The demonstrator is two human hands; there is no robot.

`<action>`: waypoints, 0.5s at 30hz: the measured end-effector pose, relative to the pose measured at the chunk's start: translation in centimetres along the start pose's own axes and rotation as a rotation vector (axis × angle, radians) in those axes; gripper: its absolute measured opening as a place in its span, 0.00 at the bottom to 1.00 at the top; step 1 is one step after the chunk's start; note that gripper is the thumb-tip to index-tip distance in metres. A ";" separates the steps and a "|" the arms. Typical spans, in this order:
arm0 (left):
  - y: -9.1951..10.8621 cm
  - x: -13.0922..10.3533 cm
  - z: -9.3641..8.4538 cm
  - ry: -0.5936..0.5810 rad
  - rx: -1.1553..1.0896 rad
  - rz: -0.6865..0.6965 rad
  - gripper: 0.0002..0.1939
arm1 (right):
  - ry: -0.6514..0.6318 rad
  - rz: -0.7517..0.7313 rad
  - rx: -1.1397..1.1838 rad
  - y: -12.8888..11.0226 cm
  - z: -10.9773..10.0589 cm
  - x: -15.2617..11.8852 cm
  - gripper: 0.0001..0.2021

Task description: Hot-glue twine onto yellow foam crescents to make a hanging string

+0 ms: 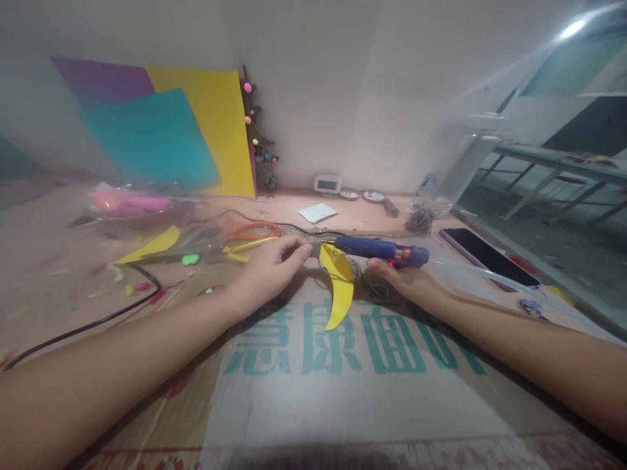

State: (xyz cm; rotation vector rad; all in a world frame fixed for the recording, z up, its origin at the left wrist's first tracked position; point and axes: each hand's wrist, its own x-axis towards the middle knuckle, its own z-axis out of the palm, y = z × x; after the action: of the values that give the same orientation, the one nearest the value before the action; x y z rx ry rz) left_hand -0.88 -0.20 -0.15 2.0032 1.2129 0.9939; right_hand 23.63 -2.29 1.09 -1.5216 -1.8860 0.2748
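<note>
Pinched a yellow crescent (341, 290) at or beside its upper end between thumb and forefinger of the left hand (277, 261), mid-scene, with its point hanging toward the near side. Saw a small grey bit (316, 250) at those fingertips; could not tell its join to the crescent. Gripped a blue glue gun (367, 248) from below in the right hand (392, 274), nozzle pointing left across the crescent's top, a red light (392, 264) glowing by the thumb. Could not tell nozzle contact from a narrow gap. Had a pale sheet (318, 411) with green characters spread out on the near side. Had an orange-handled tool (264, 225) and a yellow-handled tool (249, 245) just beyond the left hand. Saw a second yellow cut-out (153, 245) farther left, near a green scrap (190, 260) and a black cable (142, 287). Noted a white card (318, 213) and a small white clock (327, 184) on the far side, a teal sheet (151, 140) leaning far left, and a phone (490, 259) on the right.
</note>
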 end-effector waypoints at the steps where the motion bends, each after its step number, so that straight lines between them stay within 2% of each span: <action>1: 0.0 0.0 0.0 0.002 0.002 0.000 0.15 | -0.007 -0.001 0.013 0.0 0.0 0.0 0.13; 8: 0.4 0.0 0.0 0.009 -0.009 -0.021 0.14 | -0.061 0.033 0.111 -0.2 0.0 0.1 0.12; 15: 0.2 0.0 0.0 0.006 -0.025 -0.018 0.14 | -0.048 0.039 0.103 -0.3 0.0 0.0 0.13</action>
State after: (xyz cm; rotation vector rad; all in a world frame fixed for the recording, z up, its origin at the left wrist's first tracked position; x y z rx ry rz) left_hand -0.77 -0.30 0.02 1.9680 1.2133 1.0028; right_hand 23.39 -2.44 1.27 -1.4959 -1.8513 0.4236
